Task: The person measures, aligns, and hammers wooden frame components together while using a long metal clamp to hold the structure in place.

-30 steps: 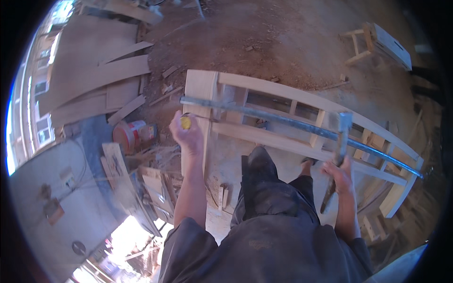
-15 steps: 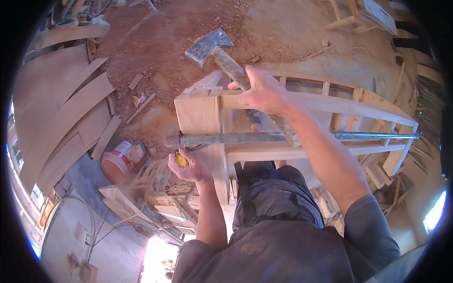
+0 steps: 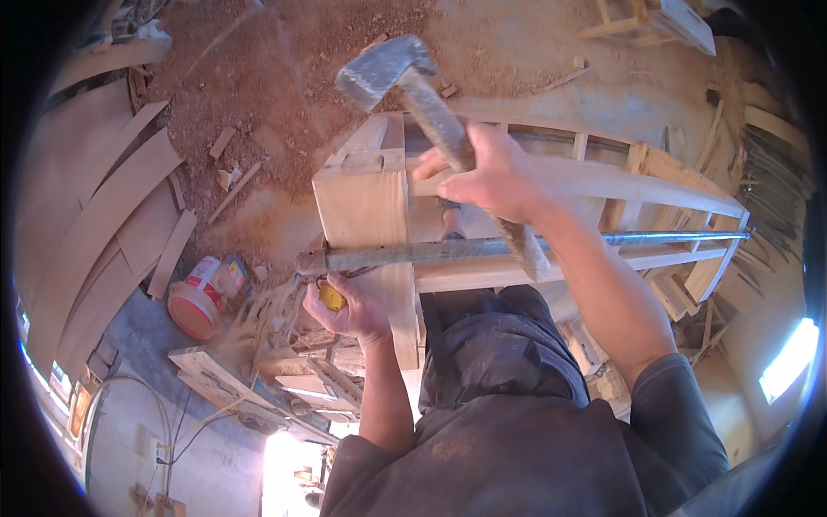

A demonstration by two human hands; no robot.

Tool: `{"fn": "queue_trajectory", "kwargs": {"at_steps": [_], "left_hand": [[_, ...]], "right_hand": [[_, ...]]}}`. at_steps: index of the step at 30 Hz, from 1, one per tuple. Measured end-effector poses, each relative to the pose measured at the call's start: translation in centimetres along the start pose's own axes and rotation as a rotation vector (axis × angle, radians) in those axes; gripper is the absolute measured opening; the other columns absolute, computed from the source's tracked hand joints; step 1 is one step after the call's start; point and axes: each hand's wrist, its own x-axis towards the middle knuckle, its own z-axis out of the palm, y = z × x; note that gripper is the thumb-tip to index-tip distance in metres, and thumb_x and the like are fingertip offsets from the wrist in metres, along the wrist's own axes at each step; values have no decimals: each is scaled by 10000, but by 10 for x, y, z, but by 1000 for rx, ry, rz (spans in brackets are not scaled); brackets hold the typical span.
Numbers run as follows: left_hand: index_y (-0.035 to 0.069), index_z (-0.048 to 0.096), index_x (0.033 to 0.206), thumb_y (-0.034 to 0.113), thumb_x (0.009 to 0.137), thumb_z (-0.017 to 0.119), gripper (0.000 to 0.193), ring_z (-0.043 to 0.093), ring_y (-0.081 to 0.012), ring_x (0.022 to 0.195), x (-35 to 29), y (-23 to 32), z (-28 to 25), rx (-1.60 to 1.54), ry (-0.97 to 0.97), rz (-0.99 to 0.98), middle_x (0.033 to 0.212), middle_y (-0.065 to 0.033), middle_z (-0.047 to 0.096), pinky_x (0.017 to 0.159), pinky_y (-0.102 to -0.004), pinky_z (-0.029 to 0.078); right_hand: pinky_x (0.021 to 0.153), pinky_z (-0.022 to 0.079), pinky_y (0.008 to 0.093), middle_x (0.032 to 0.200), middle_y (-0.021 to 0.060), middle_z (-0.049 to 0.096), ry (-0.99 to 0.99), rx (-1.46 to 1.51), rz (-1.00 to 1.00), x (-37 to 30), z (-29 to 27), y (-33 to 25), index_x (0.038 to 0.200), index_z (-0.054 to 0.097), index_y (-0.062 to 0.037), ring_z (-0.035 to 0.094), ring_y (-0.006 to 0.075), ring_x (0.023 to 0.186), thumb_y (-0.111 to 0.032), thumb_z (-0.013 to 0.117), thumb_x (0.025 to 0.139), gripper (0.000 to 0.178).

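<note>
My right hand (image 3: pixel 500 177) is wrapped around the wooden handle of a hatchet (image 3: pixel 438 119), raised over the wooden frame (image 3: pixel 360 211) with its steel head pointing up and left. The lower end of the handle passes over a long metal bar clamp (image 3: pixel 465 251), which lies across the frame. Beside the clamp's left end, my left hand (image 3: pixel 357 319) is closed around a small rounded yellow object (image 3: pixel 332 297). Fingers hide much of that object, so its kind is unclear. The frame's thick squared block lies just right of my left hand.
Curved wooden boards (image 3: pixel 121 207) are stacked at the left. A red and white bucket (image 3: pixel 195 308) stands nearer, beside scrap wood (image 3: pixel 293 345). Wood chips cover the reddish floor (image 3: pixel 284 103). A wooden stand (image 3: pixel 642 26) is at the far right.
The hatchet and my right hand have shifted slightly relative to the frame, and the hatchet head is a little higher in view. My left hand keeps its grip by the clamp end.
</note>
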Motion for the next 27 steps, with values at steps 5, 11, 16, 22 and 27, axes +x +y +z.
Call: {"fn": "queue_trajectory", "kwargs": {"at_steps": [5, 11, 16, 22, 27], "left_hand": [[-53, 543, 1122, 111, 908, 707, 316, 545, -249, 896, 0, 0, -1, 3, -2, 57, 1008, -142, 536, 779, -362, 479], [-92, 584, 1067, 160, 883, 713, 338, 558, -304, 895, 2, 8, -7, 107, 15, 122, 968, -189, 564, 798, -403, 476], [-102, 585, 1080, 184, 874, 697, 370, 568, -348, 976, 3, 14, -1, 119, 45, 151, 1054, -231, 582, 868, -426, 466], [-77, 593, 1097, 260, 860, 678, 421, 570, -375, 1046, 6, 11, 1, 149, 40, 174, 1099, -249, 587, 912, -460, 457], [-58, 602, 1099, 303, 844, 665, 447, 586, -382, 1033, 11, 0, 2, 177, 42, 219, 1076, -239, 603, 912, -466, 464]], "right_hand": [[751, 502, 434, 856, 233, 659, 233, -359, 155, -75, -12, -8, 1125, 561, 12, 657, 397, 821, -191, 713, 753, 450], [779, 492, 450, 857, 270, 635, 90, -473, 355, -197, -14, 25, 1152, 565, -3, 629, 452, 864, -221, 735, 740, 497], [842, 485, 459, 981, 302, 639, -153, -541, 483, -273, 12, 68, 1173, 570, 7, 629, 426, 992, -277, 759, 722, 565], [788, 495, 414, 893, 223, 663, -88, -312, 405, -345, 73, 191, 1151, 550, 24, 656, 362, 876, -210, 760, 736, 521], [598, 465, 331, 765, 109, 619, 93, 375, 630, -377, 115, 258, 1020, 563, 15, 616, 195, 625, -127, 723, 788, 316]]}}
